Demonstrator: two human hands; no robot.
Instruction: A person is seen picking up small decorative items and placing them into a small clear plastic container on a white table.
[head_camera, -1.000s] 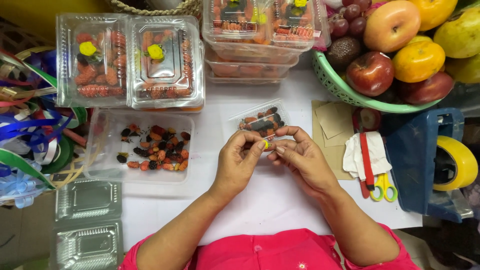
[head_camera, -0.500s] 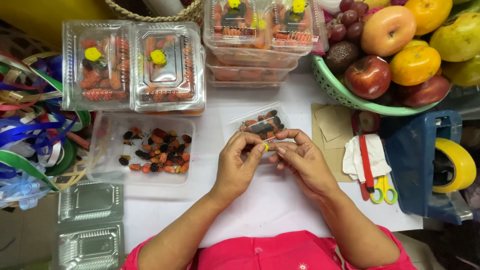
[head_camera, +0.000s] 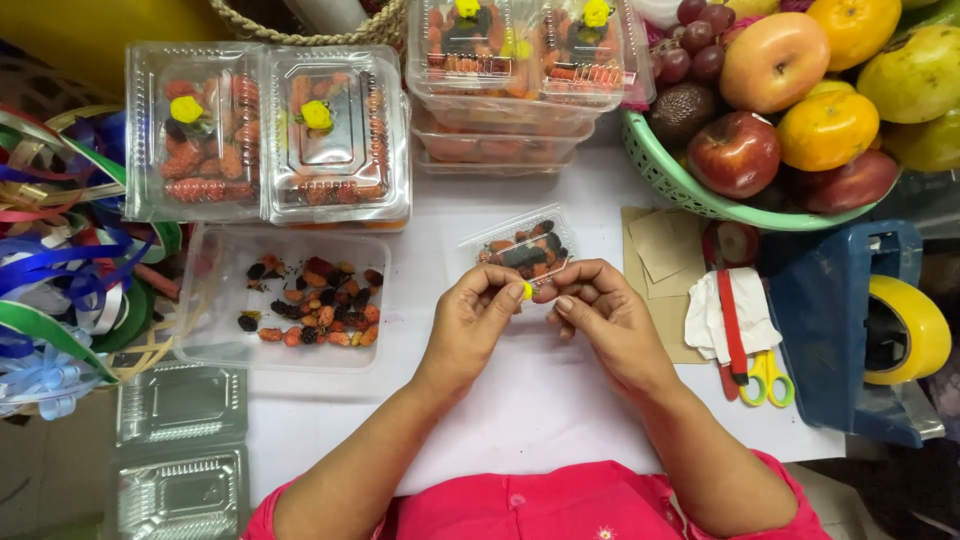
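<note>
At centre of the head view, both hands meet over the white tabletop (head_camera: 560, 390). Left hand (head_camera: 478, 318) and right hand (head_camera: 600, 315) have their fingers pinched together on a small yellow piece (head_camera: 527, 291), held just in front of a small clear box (head_camera: 520, 250) that already holds red and dark berries. That box sits open, apparently with no yellow piece on it yet.

Done so far, judging by layout: two closed packs (head_camera: 265, 135) at upper left, each filled with red berries and topped with a yellow piece; a stack of filled packs (head_camera: 520, 70) at top centre, also with yellow tops.

Left to do, by the look of it: the yellow piece is not yet placed, and the small box's lid is not shut. A clear tray of loose berries (head_camera: 285, 300) left of the hands is maybe a third full, so stock remains. Empty clamshell boxes (head_camera: 180, 450) wait at lower left.

Also around: ribbons (head_camera: 60, 250) far left, green fruit basket (head_camera: 700, 190) upper right, scissors (head_camera: 765, 375) and yellow tape roll (head_camera: 905, 330) right.
</note>
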